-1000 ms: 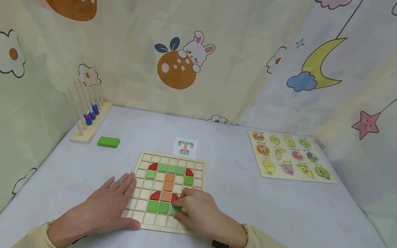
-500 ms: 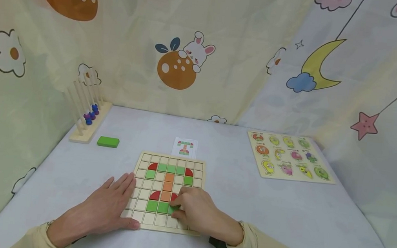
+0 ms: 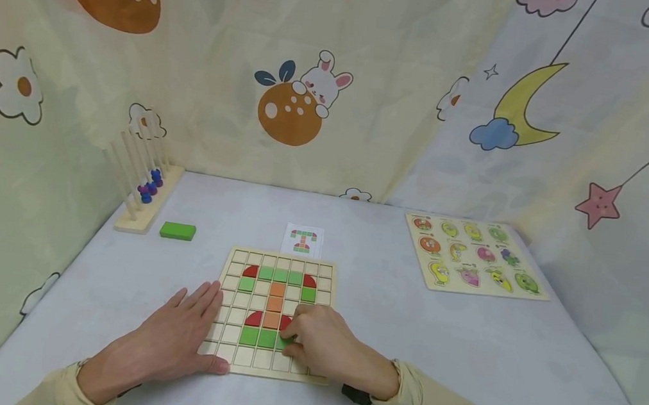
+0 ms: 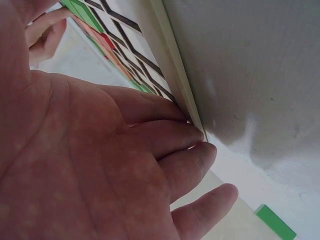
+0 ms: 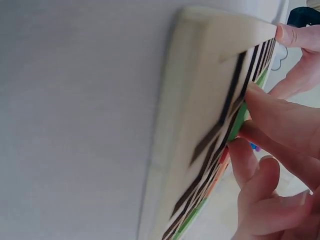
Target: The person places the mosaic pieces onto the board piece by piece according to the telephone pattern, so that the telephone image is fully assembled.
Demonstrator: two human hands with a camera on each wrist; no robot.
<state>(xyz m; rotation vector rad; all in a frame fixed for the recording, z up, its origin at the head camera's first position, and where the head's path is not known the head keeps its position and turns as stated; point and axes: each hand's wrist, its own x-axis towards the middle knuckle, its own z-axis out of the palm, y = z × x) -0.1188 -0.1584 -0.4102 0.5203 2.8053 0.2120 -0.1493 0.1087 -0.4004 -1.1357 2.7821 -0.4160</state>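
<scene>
A wooden grid board (image 3: 244,357) lies on the table, with green, orange and red pieces forming a shape in its cells. My right hand (image 3: 326,344) pinches a green square tile (image 5: 239,122) between thumb and fingers at the right end of the lower green row. Part of that tile and a red quarter-round piece (image 3: 286,321) are covered by the fingers in the head view. Along the board's left edge rests my left hand (image 3: 173,337), fingers straight, its thumb at the near edge. In the left wrist view the fingertips (image 4: 197,135) touch the board's side.
Behind the board lies a pattern card (image 3: 303,240) showing a similar shape. A green block (image 3: 178,231) sits at left, near a peg stand (image 3: 150,210) with blue and purple beads. A fruit puzzle board (image 3: 476,255) lies at right. Printed cloth (image 3: 376,136) hangs behind.
My right hand has shifted slightly left with the green tile, closer to the neighbouring green tile. The left hand has stayed in place.
</scene>
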